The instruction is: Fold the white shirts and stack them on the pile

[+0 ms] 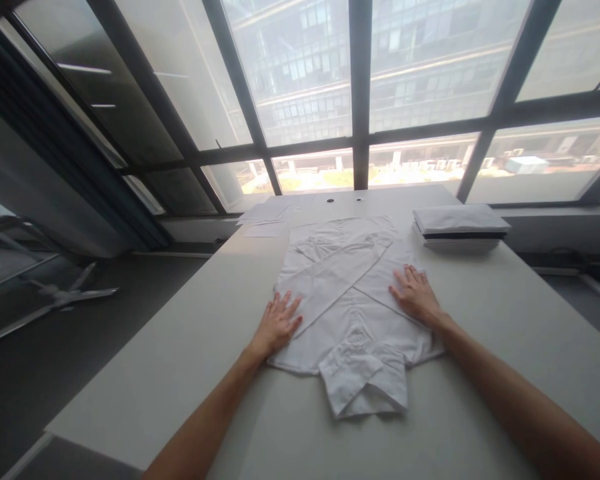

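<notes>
A white button-up shirt (330, 313) lies spread on the white table (195, 313), its collar end toward me and its hem toward the window. Both sleeves are laid across the body of the shirt, overlapping near the middle. My left hand (279, 323) rests flat on the shirt's left edge with its fingers spread. On the right side, my right hand (416, 293) presses flat on the cloth, fingers apart. Neither hand grips the fabric.
A stack of folded clothes (460, 227), white with a dark layer, sits at the table's back right. Paper sheets (265, 219) lie at the back left. Large windows (300, 73) rise behind the table. A chair base (70, 293) stands on the floor at left.
</notes>
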The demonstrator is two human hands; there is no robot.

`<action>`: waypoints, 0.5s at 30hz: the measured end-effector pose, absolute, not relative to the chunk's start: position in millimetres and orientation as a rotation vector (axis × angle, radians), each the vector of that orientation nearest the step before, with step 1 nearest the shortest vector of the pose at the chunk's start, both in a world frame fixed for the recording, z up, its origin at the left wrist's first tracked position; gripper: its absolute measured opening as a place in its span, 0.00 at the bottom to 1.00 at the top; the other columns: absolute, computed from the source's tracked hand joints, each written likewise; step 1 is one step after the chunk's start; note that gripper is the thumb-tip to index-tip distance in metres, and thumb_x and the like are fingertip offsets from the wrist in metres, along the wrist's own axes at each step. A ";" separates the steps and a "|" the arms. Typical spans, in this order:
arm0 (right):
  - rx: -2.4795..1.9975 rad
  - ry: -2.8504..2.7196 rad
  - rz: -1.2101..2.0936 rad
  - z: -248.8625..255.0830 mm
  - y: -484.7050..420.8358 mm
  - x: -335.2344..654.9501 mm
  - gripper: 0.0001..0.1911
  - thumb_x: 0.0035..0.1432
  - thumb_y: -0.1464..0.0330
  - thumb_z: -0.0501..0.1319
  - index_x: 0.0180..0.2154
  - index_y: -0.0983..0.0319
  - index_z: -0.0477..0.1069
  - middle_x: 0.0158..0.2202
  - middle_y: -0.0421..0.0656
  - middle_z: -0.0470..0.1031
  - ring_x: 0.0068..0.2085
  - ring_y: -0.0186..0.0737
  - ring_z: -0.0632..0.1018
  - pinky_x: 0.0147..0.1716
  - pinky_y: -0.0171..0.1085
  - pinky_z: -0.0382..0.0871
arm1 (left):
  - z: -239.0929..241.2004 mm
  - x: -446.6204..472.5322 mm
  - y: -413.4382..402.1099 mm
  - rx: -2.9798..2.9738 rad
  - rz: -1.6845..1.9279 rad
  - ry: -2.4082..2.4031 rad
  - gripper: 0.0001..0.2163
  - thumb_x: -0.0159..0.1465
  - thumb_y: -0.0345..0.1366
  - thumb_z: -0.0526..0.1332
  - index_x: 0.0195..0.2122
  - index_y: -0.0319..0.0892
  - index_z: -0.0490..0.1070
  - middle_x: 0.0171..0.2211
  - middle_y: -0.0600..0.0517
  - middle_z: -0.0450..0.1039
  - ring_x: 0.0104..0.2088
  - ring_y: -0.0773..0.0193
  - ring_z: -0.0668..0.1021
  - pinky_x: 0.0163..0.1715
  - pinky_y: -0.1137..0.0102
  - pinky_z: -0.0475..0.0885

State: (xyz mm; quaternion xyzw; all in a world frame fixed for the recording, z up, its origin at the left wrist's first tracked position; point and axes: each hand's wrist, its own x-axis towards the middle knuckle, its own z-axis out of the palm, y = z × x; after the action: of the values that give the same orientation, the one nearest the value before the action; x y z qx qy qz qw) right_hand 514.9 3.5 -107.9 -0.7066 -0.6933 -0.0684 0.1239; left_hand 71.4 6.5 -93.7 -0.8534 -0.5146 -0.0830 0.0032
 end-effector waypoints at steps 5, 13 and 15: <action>-1.996 -1.930 -0.291 -96.3 -6.0 510.5 0.27 0.67 0.62 0.49 0.63 0.68 0.64 0.68 0.59 0.59 0.69 0.56 0.58 0.67 0.56 0.44 | -75.4 79.9 5.5 -2.616 -0.253 -1.651 0.27 0.72 0.53 0.48 0.69 0.49 0.60 0.71 0.44 0.52 0.70 0.38 0.54 0.64 0.39 0.54; -1.747 -2.087 -0.125 -87.2 -18.3 485.7 0.29 0.69 0.62 0.46 0.67 0.64 0.58 0.72 0.49 0.52 0.72 0.49 0.53 0.69 0.52 0.45 | -71.8 100.5 -7.7 -2.784 -0.270 -1.439 0.26 0.73 0.51 0.49 0.70 0.49 0.57 0.72 0.48 0.50 0.71 0.45 0.52 0.67 0.46 0.54; -1.813 -2.134 -0.029 -91.9 -16.8 483.8 0.29 0.69 0.61 0.47 0.68 0.64 0.57 0.72 0.51 0.51 0.72 0.51 0.53 0.68 0.54 0.46 | -73.0 100.8 -7.6 -2.809 -0.224 -1.431 0.27 0.72 0.52 0.48 0.69 0.50 0.58 0.72 0.48 0.49 0.71 0.44 0.53 0.66 0.44 0.53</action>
State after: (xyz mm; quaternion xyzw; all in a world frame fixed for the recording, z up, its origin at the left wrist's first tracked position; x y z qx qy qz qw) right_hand 483.8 -16.8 -91.9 -0.6381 -0.7510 -0.0103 0.1696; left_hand 100.8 -7.6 -73.0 -0.8887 -0.4528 -0.0709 -0.0095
